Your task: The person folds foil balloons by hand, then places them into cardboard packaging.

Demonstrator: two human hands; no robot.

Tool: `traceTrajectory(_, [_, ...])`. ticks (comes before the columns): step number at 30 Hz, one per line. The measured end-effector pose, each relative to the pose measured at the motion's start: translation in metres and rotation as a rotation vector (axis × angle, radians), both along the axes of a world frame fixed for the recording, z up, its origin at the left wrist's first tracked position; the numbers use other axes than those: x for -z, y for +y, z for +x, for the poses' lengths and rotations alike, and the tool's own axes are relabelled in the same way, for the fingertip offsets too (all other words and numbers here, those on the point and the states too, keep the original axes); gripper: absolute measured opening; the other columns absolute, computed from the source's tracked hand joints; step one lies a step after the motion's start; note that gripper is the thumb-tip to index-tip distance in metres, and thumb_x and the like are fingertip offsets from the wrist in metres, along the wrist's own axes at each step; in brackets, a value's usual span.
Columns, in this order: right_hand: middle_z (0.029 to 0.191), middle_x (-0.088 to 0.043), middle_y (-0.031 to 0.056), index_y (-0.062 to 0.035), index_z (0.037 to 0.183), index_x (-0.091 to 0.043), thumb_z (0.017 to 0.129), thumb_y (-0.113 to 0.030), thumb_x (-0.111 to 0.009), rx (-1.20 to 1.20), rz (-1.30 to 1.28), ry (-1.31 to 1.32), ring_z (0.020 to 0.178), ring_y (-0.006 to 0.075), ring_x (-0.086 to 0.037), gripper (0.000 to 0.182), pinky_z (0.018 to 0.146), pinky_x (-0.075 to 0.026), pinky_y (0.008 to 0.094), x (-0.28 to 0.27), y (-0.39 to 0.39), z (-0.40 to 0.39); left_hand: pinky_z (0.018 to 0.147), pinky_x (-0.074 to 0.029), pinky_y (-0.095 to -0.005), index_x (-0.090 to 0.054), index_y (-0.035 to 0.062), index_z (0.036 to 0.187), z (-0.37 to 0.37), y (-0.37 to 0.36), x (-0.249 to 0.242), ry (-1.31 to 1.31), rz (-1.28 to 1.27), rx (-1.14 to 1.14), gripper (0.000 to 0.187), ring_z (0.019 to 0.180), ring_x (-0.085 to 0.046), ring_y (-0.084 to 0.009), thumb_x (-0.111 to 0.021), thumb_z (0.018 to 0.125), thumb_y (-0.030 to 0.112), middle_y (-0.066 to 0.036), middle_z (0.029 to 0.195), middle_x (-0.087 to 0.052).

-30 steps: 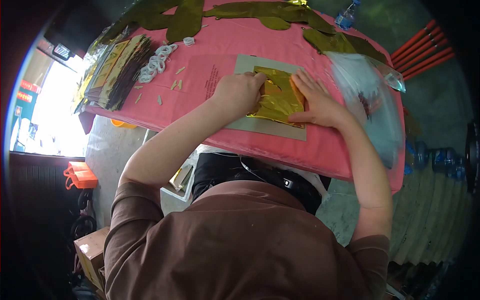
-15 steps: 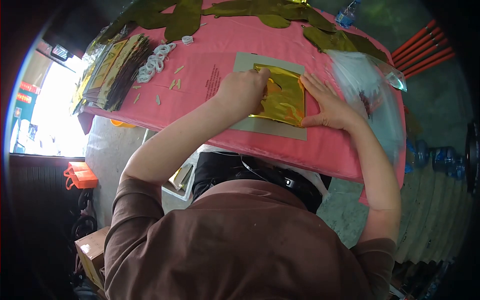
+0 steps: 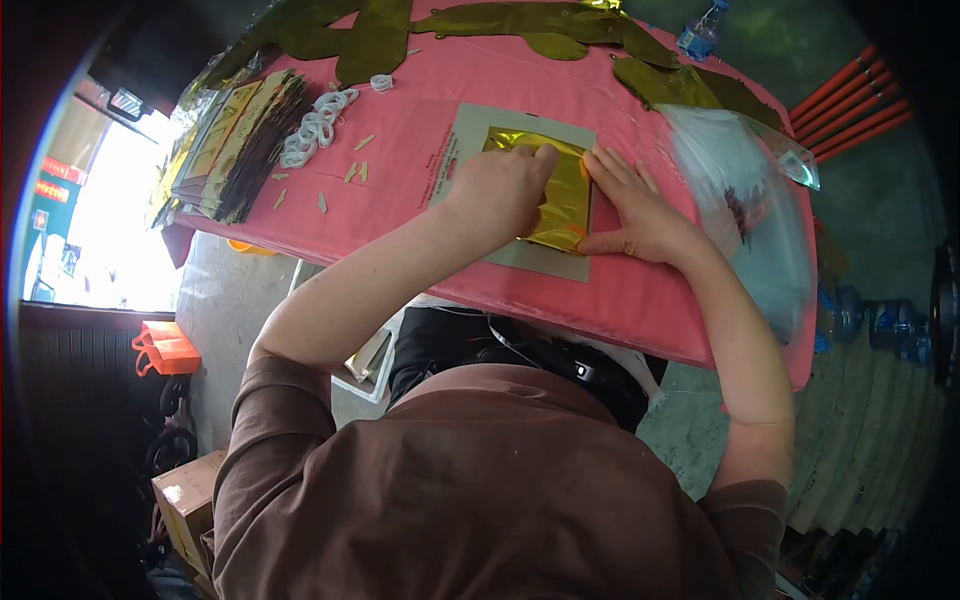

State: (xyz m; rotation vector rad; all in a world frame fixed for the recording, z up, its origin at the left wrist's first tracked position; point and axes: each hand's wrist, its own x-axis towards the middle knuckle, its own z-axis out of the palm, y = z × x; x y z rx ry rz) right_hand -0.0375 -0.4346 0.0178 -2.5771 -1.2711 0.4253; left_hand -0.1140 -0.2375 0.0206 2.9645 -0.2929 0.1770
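Note:
A shiny gold foil sheet [image 3: 568,190] lies folded or flat on a grey board [image 3: 472,125] near the front of the pink-covered table. My left hand [image 3: 500,195] is closed in a fist on top of the foil and hides its left part. What the fist holds, if anything, is out of sight. At the foil's right edge, my right hand [image 3: 640,210] rests with fingers stretched and thumb apart. Its fingertips and thumb touch the edge of the foil and board.
Stacked printed pieces [image 3: 235,140] stand at the table's left, beside a bundle of white cord [image 3: 315,125] and small scattered slips [image 3: 352,172]. Clear plastic bags [image 3: 745,200] lie at the right. Large gold cut-outs [image 3: 500,17] line the back, near a bottle [image 3: 700,35].
The board and foil have slid a little to the left, with my right hand moving along. My left fist has shifted rightward across the foil, covering more of its middle.

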Motion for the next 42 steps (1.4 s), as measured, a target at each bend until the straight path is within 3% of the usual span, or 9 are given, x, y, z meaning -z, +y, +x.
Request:
traceTrajectory(6, [0.15, -0.014, 0.0183, -0.003, 0.143, -0.017, 0.066, -0.044, -0.074, 0.014, 0.031, 0.026, 0.14, 0.0265, -0.007, 0.104, 0.113, -0.004, 0.0418, 0.001, 0.016, -0.005, 0.062, -0.053, -0.0336, -0.043, 0.0043, 0.098, 0.001, 0.002, 0.006, -0.054, 0.017, 0.029, 0.039, 0.078, -0.066, -0.0263, -0.07, 0.072, 0.016, -0.012, 0.085, -0.061])
traceTrajectory(9, [0.15, -0.014, 0.0176, -0.0046, 0.143, -0.019, 0.067, -0.043, -0.074, 0.018, 0.059, 0.028, 0.14, 0.0278, -0.007, 0.102, 0.112, -0.004, 0.0443, 0.003, 0.029, -0.007, 0.058, -0.051, -0.0362, -0.042, 0.005, 0.098, 0.002, 0.004, 0.009, -0.146, 0.003, 0.06, 0.033, 0.073, -0.064, -0.0273, -0.064, 0.074, 0.013, -0.012, 0.075, -0.062])
traceTrajectory(13, [0.148, -0.018, 0.0205, 0.0, 0.14, -0.023, 0.065, -0.053, -0.072, -0.028, 0.066, 0.01, 0.139, 0.0302, -0.01, 0.104, 0.111, -0.007, 0.048, 0.004, 0.044, -0.008, 0.06, -0.053, -0.0328, -0.041, 0.0018, 0.105, 0.004, 0.008, 0.014, -0.162, 0.004, 0.079, 0.047, 0.077, -0.065, -0.0263, -0.069, 0.069, 0.011, -0.012, 0.085, -0.062])
traceTrajectory(18, [0.147, -0.02, 0.0188, -0.0035, 0.138, -0.03, 0.065, -0.053, -0.072, -0.055, 0.1, 0.022, 0.139, 0.031, -0.012, 0.098, 0.111, -0.008, 0.0508, 0.003, 0.061, -0.01, 0.063, -0.053, -0.0342, -0.038, -0.0001, 0.113, 0.002, 0.017, 0.016, -0.177, -0.043, 0.131, 0.055, 0.081, -0.064, -0.0279, -0.067, 0.067, 0.008, -0.014, 0.089, -0.062])
traceTrajectory(20, [0.147, -0.021, 0.0178, -0.0042, 0.137, -0.032, 0.065, -0.053, -0.072, -0.073, 0.109, 0.014, 0.139, 0.031, -0.012, 0.096, 0.11, -0.008, 0.0519, 0.003, 0.063, -0.011, 0.066, -0.05, -0.0399, -0.041, 0.0033, 0.112, 0.0, 0.02, 0.016, -0.207, -0.124, 0.154, 0.038, 0.082, -0.062, -0.0338, -0.055, 0.077, 0.007, -0.016, 0.088, -0.062])
traceTrajectory(29, [0.144, -0.029, 0.0132, -0.002, 0.133, -0.038, 0.067, -0.057, -0.069, -0.008, 0.116, -0.091, 0.137, 0.0283, -0.021, 0.092, 0.108, -0.015, 0.0544, 0.003, 0.05, -0.019, 0.069, -0.049, -0.0402, -0.04, 0.0037, 0.114, -0.013, 0.036, 0.01, -0.124, -0.24, 0.166, 0.034, 0.084, -0.061, -0.0351, -0.055, 0.083, 0.009, -0.018, 0.089, -0.061])
traceTrajectory(31, [0.144, -0.031, 0.0121, -0.009, 0.133, -0.041, 0.072, -0.044, -0.07, 0.006, 0.129, -0.148, 0.135, 0.0272, -0.026, 0.076, 0.109, -0.016, 0.0516, 0.002, 0.049, -0.022, 0.069, -0.049, -0.0404, -0.041, 0.004, 0.114, -0.014, 0.039, 0.01, -0.125, -0.311, 0.17, 0.033, 0.083, -0.061, -0.035, -0.054, 0.084, 0.009, -0.017, 0.087, -0.061])
traceTrajectory(37, [0.125, -0.046, 0.0073, -0.0104, 0.12, -0.052, 0.082, -0.031, -0.062, -0.033, 0.274, -0.229, 0.118, 0.0275, -0.045, 0.044, 0.104, -0.024, 0.0539, 0.012, 0.05, -0.012, 0.068, -0.047, -0.0403, -0.041, 0.0039, 0.114, -0.016, 0.042, 0.012, -0.153, -0.436, 0.182, 0.032, 0.077, -0.06, -0.0331, -0.053, 0.085, 0.009, -0.014, 0.079, -0.06])
traceTrajectory(42, [0.112, -0.049, 0.0079, -0.0106, 0.114, -0.055, 0.084, -0.027, -0.059, -0.055, 0.334, -0.263, 0.11, 0.0272, -0.048, 0.034, 0.102, -0.026, 0.0562, 0.017, 0.057, -0.007, 0.067, -0.047, -0.0394, -0.041, 0.0038, 0.114, -0.015, 0.042, 0.016, -0.153, -0.459, 0.157, 0.031, 0.075, -0.06, -0.0322, -0.053, 0.085, 0.009, -0.013, 0.075, -0.059])
